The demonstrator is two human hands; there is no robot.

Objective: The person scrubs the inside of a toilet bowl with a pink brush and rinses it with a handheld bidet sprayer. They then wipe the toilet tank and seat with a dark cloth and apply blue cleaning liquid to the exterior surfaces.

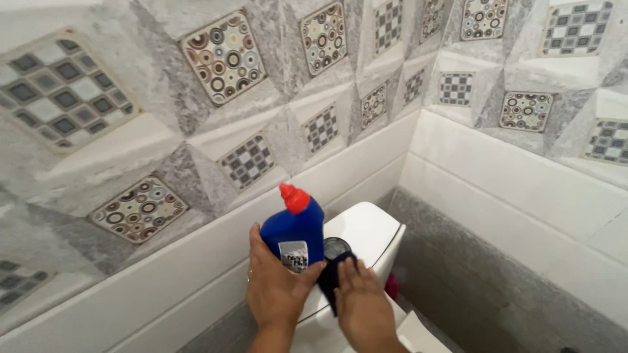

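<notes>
Tiled walls (458,163) close in on two sides, grey with patterned squares above and plain white bands below. Wedged into their corner is the white cistern (366,229), the biggest thing within my reach, and its lid looks clean and dry where I can see it. I cannot tell whether any of it has been wiped yet.

My left hand (275,287) is wrapped around the lower body of the blue bottle (294,235), fingers closed on its label side, holding it upright at the cistern's left edge. I cannot tell if it rests on the lid or hangs just beside it. Its red cap (294,198) is on, so I judge nothing is being poured from it right now.

My right hand (362,302) lies flat, fingers together, pressing a dark cloth (330,278) onto the lid just below the round flush button (337,247). The cloth sits touching the bottle's side. Something pink (391,286) shows low behind the cistern, too hidden to name.
</notes>
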